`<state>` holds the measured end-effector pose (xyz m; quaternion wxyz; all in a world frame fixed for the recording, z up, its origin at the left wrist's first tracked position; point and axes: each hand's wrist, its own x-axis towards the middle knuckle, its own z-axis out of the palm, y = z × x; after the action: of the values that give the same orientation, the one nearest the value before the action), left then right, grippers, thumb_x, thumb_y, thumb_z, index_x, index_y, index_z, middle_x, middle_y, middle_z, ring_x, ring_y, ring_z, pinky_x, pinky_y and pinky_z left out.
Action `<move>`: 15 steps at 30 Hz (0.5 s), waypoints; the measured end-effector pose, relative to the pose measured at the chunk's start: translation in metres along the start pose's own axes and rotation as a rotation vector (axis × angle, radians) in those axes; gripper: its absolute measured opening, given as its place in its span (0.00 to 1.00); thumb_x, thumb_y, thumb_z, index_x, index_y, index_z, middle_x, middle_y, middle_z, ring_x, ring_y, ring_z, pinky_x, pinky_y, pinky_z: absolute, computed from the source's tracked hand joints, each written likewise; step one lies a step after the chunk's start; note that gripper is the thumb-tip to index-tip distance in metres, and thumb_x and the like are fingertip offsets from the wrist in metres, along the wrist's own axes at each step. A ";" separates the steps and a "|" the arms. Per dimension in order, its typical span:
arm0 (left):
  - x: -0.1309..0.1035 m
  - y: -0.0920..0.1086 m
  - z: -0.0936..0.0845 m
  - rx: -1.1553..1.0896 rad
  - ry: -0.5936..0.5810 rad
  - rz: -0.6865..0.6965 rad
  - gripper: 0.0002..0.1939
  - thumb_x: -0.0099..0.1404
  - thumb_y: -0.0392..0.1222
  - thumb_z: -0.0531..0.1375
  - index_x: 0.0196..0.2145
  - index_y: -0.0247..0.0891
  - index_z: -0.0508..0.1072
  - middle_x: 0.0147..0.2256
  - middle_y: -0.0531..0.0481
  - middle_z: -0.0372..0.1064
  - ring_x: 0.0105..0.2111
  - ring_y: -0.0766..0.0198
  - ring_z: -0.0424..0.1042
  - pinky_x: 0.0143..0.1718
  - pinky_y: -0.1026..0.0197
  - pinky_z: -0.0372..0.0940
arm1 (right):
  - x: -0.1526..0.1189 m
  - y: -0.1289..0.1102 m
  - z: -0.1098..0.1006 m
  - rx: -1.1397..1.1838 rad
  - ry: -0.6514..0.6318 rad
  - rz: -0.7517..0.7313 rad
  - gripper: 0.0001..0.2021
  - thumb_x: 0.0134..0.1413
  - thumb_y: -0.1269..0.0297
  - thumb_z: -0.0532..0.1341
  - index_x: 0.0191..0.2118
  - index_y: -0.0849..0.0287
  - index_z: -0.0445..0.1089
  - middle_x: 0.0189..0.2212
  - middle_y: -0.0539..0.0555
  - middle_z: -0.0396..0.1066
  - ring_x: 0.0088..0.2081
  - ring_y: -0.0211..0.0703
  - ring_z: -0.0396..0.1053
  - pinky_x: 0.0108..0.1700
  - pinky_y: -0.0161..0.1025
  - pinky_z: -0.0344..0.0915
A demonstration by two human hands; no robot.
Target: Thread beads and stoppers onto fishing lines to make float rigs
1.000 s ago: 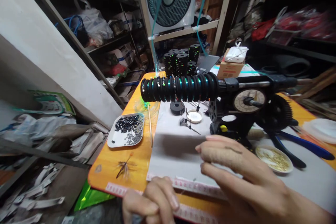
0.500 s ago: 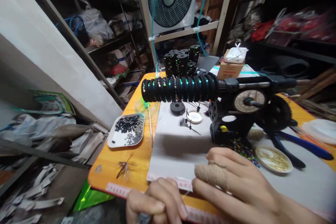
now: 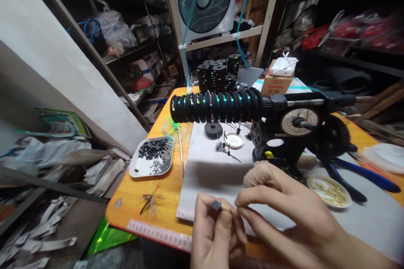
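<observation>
Low in the head view, my left hand (image 3: 217,231) is closed around a small dark-grey, bumpy piece (image 3: 216,206) with a pale stem. My right hand (image 3: 293,210) meets its fingertips, thumb and forefinger pinched together; whatever lies between them is too small to make out. Tan wrapping (image 3: 259,174) covers one finger of that hand. Both hands are over the table's front edge. Beyond them, small dark pieces on thin stems (image 3: 224,148) lie by a round white dish (image 3: 234,139).
A black-ringed roller (image 3: 217,107) on a geared machine spans the table. At left stands a white tray (image 3: 135,164) of black and grey bits, near a thin wooden stick (image 3: 181,151). Blue-handled pliers (image 3: 366,174) and a dish of gold bits (image 3: 330,191) lie right.
My left hand has risen and moved right, turning so the dark-grey piece shows. My right hand has curled its fingers into a pinch and come against the left fingertips.
</observation>
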<state>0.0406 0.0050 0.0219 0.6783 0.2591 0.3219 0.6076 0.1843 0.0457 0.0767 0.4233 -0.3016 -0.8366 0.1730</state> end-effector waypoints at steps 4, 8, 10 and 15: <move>0.002 -0.008 0.000 -0.009 0.071 -0.082 0.17 0.60 0.53 0.68 0.33 0.39 0.68 0.22 0.57 0.64 0.20 0.75 0.57 0.24 0.73 0.54 | 0.001 0.004 0.002 -0.031 0.074 0.031 0.08 0.58 0.78 0.59 0.38 0.60 0.72 0.30 0.53 0.65 0.33 0.37 0.66 0.31 0.33 0.66; 0.002 -0.015 0.001 0.097 0.042 -0.010 0.16 0.64 0.54 0.63 0.33 0.39 0.66 0.21 0.57 0.63 0.18 0.74 0.52 0.24 0.70 0.54 | -0.001 0.005 0.003 0.044 0.093 0.082 0.07 0.59 0.78 0.59 0.37 0.60 0.72 0.30 0.52 0.66 0.33 0.37 0.67 0.31 0.33 0.67; 0.001 -0.018 0.001 0.181 0.104 0.045 0.16 0.65 0.55 0.62 0.32 0.39 0.66 0.24 0.54 0.64 0.23 0.70 0.61 0.29 0.67 0.60 | -0.002 0.005 0.003 0.071 0.079 0.067 0.08 0.59 0.77 0.60 0.38 0.59 0.73 0.30 0.52 0.67 0.33 0.38 0.68 0.31 0.33 0.67; -0.002 -0.018 -0.002 0.484 0.202 0.208 0.13 0.68 0.52 0.59 0.32 0.41 0.71 0.29 0.50 0.67 0.28 0.62 0.64 0.31 0.64 0.62 | -0.001 0.002 0.004 0.054 0.058 0.052 0.08 0.57 0.78 0.59 0.38 0.60 0.73 0.30 0.53 0.68 0.33 0.39 0.67 0.32 0.35 0.67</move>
<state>0.0506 0.0003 0.0075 0.4950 0.3832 0.4953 0.6023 0.1823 0.0466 0.0720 0.4507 -0.3167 -0.8109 0.1975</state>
